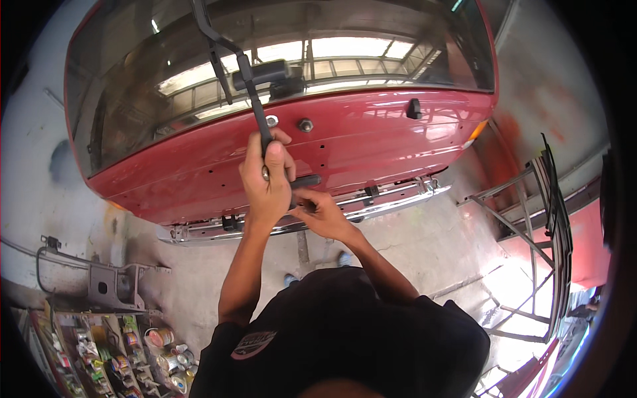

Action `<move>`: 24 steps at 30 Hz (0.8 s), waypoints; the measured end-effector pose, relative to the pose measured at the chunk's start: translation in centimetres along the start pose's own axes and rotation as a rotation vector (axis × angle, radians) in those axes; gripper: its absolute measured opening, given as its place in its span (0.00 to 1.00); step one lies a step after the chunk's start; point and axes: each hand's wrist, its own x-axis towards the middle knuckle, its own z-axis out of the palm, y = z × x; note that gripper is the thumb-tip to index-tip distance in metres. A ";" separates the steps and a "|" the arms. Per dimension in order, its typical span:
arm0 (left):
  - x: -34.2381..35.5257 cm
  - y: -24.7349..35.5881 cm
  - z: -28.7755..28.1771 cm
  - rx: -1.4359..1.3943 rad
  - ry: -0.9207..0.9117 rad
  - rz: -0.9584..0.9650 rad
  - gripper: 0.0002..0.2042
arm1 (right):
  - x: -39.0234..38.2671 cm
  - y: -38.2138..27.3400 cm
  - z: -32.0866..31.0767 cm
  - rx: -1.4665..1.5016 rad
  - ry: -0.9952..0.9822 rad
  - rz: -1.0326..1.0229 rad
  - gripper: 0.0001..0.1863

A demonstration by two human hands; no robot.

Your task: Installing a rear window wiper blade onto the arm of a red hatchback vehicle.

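Note:
In front of me is the red front panel (371, 142) of a vehicle, below its wide windshield (365, 46). My left hand (267, 182) is wrapped round the lower part of a black wiper arm (257, 109), thumb on top. The arm slants up across the glass. My right hand (322, 213) is just below and to the right, its fingers closed at a dark piece that I cannot make out. A short black bar (307, 180) sticks out between the hands. Above them, a metal wiper spindle (305, 125) and a bright ring (272, 121) show on the panel.
A chrome bumper (398, 199) runs along the panel's lower edge. A black spindle cap (415, 109) sits farther right. Metal frames (537, 245) lean at the right. At the lower left stand a metal bracket (109, 285) and a rack with cans (159, 337).

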 end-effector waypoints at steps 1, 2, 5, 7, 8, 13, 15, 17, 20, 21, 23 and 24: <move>0.1 0.0 -0.1 -0.011 -0.008 0.001 0.17 | 0.3 -0.9 -0.5 -0.092 -0.095 0.000 0.16; 0.2 -0.1 -0.3 0.046 -0.047 -0.006 0.17 | 0.7 -2.3 -1.1 -0.125 -0.121 -0.054 0.19; 0.4 0.0 -1.1 0.154 -0.091 0.020 0.17 | 1.6 -4.2 -2.3 0.153 0.022 0.009 0.20; 0.3 0.0 -1.2 0.293 -0.235 -0.046 0.13 | 2.4 -5.3 -4.1 0.094 0.037 -0.028 0.18; 0.1 -0.2 -1.2 0.377 -0.265 -0.016 0.11 | 2.7 -6.1 -4.4 0.137 0.069 -0.080 0.18; -1.3 0.3 -0.1 0.532 -0.341 0.067 0.12 | 3.3 -8.3 -3.9 0.197 0.260 -0.103 0.15; -1.7 -0.7 0.4 0.610 -0.436 0.123 0.12 | 3.1 -7.9 -3.9 0.168 0.295 -0.073 0.16; -2.1 -0.6 0.4 0.586 -0.440 0.101 0.13 | 2.7 -6.6 -3.9 0.196 0.328 -0.098 0.17; -2.7 -0.2 -0.7 0.543 -0.433 0.013 0.12 | 2.9 -6.1 -3.3 0.248 0.358 -0.082 0.17; -3.0 -0.5 -1.2 0.529 -0.450 0.022 0.12 | 3.0 -5.9 -3.3 0.314 0.353 -0.056 0.18; -3.8 -1.4 -2.0 0.502 -0.465 -0.114 0.12 | 3.2 -5.6 -3.6 0.351 0.378 -0.051 0.18; -4.3 -1.6 -2.3 0.495 -0.482 -0.104 0.12 | 3.4 -5.3 -3.8 0.407 0.382 -0.046 0.17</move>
